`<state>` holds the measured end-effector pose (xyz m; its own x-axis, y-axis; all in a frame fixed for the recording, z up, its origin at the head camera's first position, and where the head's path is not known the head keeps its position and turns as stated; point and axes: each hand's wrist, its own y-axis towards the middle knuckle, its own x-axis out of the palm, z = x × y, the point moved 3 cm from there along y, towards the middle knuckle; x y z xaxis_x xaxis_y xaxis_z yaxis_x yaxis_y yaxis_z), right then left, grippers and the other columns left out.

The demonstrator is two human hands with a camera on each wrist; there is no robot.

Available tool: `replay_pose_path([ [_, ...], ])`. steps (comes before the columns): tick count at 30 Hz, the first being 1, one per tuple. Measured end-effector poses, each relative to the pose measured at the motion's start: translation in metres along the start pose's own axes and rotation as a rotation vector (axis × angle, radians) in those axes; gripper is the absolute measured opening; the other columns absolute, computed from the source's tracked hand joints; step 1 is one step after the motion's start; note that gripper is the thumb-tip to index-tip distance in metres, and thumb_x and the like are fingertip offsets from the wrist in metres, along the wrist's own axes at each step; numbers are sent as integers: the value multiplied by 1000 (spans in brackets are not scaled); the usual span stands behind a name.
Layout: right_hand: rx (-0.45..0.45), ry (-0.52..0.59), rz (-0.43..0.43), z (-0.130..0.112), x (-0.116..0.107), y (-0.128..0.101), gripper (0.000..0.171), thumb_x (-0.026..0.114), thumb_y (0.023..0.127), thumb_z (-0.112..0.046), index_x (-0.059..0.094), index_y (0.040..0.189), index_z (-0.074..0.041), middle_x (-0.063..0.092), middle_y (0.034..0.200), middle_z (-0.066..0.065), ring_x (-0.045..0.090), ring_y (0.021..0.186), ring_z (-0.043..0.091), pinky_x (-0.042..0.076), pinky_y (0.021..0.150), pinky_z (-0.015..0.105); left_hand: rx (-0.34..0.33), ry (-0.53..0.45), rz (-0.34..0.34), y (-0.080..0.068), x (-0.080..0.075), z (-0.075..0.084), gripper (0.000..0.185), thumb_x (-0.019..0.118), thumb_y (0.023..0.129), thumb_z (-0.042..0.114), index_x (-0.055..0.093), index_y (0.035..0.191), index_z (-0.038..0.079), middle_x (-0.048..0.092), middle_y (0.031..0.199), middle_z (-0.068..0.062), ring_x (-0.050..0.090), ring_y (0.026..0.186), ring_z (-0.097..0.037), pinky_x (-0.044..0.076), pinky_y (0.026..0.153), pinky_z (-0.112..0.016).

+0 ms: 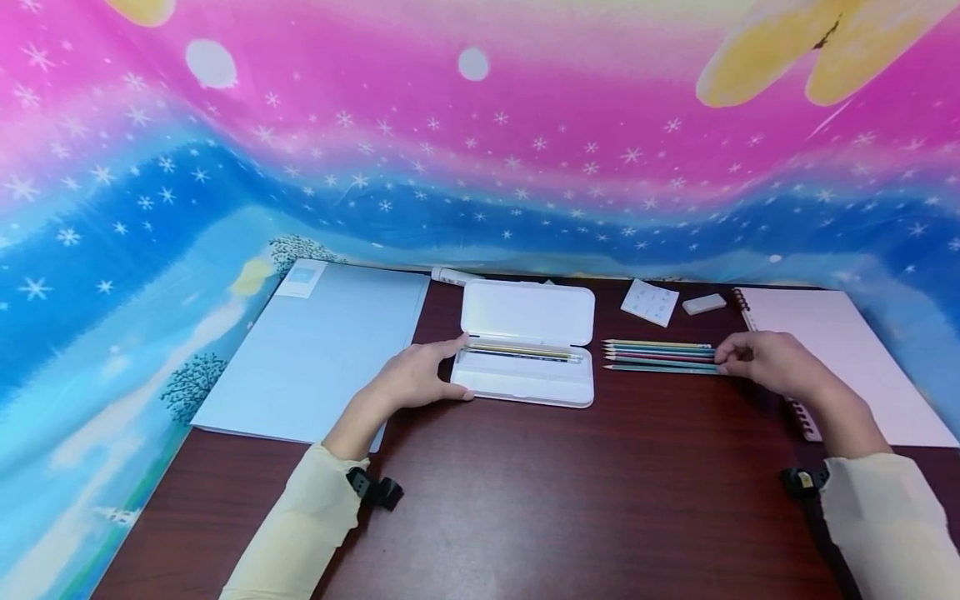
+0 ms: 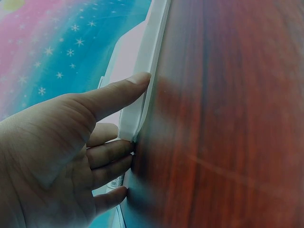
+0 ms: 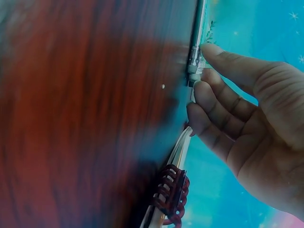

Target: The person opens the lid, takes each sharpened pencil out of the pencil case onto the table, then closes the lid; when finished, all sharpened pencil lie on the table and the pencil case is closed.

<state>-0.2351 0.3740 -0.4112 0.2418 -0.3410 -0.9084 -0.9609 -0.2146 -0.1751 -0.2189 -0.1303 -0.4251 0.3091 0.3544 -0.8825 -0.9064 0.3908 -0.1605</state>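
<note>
An open white pencil case (image 1: 525, 393) lies on the table with its lid (image 1: 527, 310) folded back. A yellow pencil (image 1: 517, 351) and a dark patterned one lie along its hinge side. My left hand (image 1: 412, 373) holds the case by its left end, thumb on the front edge and fingers toward the hinge. In the left wrist view the thumb (image 2: 118, 95) presses on the case's white rim (image 2: 137, 114). To the right, several colored pencils (image 1: 652, 353) lie in a row, points to the left. My right hand (image 1: 776, 363) pinches at their eraser ends (image 3: 194, 69).
A light blue folder (image 1: 300, 367) lies on the left. Behind the case is a white tube (image 1: 453, 276). A small printed card (image 1: 650, 302) and a white eraser (image 1: 703, 304) lie at the back right. On the right is a spiral notebook (image 1: 840, 350). A patterned cloth hangs behind.
</note>
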Motion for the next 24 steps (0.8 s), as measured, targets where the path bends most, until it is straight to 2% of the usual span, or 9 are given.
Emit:
replay_pose_path([
  [10, -31, -13, 4, -2, -1, 1, 8, 66, 97, -12, 74, 100, -10, 71, 89, 1, 56, 81, 19, 47, 74, 37, 3, -5, 1, 0, 0, -1, 96, 80, 82, 54, 33, 160, 23, 47, 158, -5, 48, 143, -29, 45, 110, -51],
  [18, -66, -49, 1, -14, 3, 4, 11, 66, 97, -16, 75, 101, -12, 71, 89, -1, 55, 78, 17, 46, 72, 36, -1, -3, 8, 0, 0, 0, 96, 80, 82, 54, 33, 160, 23, 47, 158, -5, 48, 143, -29, 45, 110, -52],
  [24, -64, -42, -17, -21, 6, 7, 11, 72, 93, -24, 75, 99, -15, 70, 87, -2, 53, 77, 17, 44, 72, 35, -3, 0, 6, 0, 0, 0, 96, 80, 82, 54, 33, 160, 23, 47, 158, -5, 48, 143, -30, 45, 110, -52],
])
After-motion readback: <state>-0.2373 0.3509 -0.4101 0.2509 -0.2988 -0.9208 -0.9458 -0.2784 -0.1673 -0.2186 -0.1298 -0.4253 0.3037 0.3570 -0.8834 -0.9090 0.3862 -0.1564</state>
